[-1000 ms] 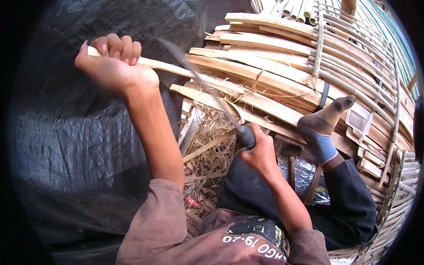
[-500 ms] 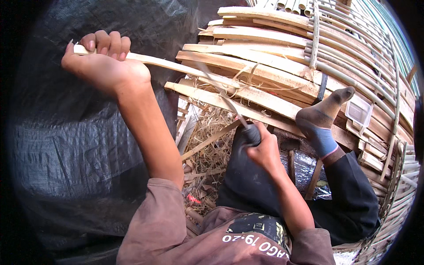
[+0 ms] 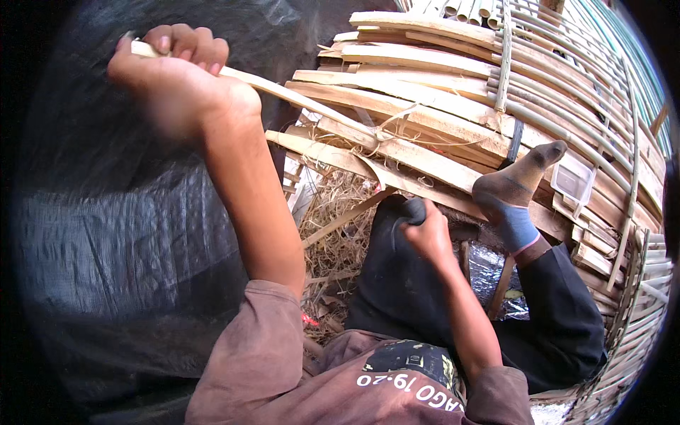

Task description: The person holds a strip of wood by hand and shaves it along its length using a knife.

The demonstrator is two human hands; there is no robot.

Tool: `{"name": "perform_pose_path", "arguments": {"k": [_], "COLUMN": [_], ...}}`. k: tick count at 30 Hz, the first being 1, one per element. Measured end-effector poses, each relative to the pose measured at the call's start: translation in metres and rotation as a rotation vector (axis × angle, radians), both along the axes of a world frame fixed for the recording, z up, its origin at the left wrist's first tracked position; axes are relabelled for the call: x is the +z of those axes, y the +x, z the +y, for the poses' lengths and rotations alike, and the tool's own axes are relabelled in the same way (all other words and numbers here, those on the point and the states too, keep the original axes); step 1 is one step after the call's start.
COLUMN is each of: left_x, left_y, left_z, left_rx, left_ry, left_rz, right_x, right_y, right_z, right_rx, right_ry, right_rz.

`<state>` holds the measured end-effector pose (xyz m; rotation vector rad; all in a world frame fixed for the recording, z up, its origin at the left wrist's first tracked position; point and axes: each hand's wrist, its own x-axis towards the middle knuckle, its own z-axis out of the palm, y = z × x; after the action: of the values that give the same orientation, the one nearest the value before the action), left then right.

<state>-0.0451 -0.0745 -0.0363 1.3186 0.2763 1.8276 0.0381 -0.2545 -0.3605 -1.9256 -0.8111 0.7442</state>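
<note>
My left hand [image 3: 180, 74], raised at the upper left, is closed around one end of a long pale strip of wood or bamboo [image 3: 297, 98]. The strip slants down to the right and meets a wooden piece of the stack, where thin curled shavings [image 3: 393, 126] cling. Low at the centre, my right hand [image 3: 430, 232] grips the dark handle of a knife [image 3: 412, 212]. Its blade points up and left toward a pale board [image 3: 322, 151] below the strip; blade and tip are hard to make out against the wood.
Stacked pale boards [image 3: 418, 53] fill the upper right, with bamboo poles [image 3: 559, 131] beside them. My socked foot [image 3: 520, 184] rests on the boards near a clear plastic box [image 3: 574, 178]. Shavings [image 3: 340, 198] lie heaped below. Black sheeting [image 3: 142, 255] covers the left.
My left hand has moved right and slightly up with the strip, which now bows more. My right hand has shifted slightly to the right with the knife.
</note>
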Motion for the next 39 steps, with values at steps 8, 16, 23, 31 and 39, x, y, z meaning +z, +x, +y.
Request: {"name": "perform_pose_path", "arguments": {"k": [8, 16, 23, 31, 39], "left_x": [-0.002, -0.004, -0.011, -0.01, -0.006], "left_y": [0.003, -0.014, -0.019, -0.008, -0.013], "left_z": [-0.004, -0.007, -0.008, -0.007, -0.002], "left_rx": [-0.047, -0.014, -0.044, 0.009, 0.045], "left_ry": [-0.053, -0.011, -0.031, -0.038, -0.004], "left_rz": [-0.003, 0.004, -0.018, -0.024, 0.003], "right_x": [0.043, 0.057, 0.003, 0.074, -0.01], "right_y": [-0.003, -0.025, 0.008, -0.011, -0.001], "right_z": [-0.004, -0.01, 0.005, -0.01, 0.003], "right_rx": [0.044, 0.108, 0.027, 0.098, 0.015], "right_ry": [-0.004, 0.321, -0.037, 0.251, 0.01], "right_rz": [0.081, -0.109, -0.067, -0.008, -0.054]}}
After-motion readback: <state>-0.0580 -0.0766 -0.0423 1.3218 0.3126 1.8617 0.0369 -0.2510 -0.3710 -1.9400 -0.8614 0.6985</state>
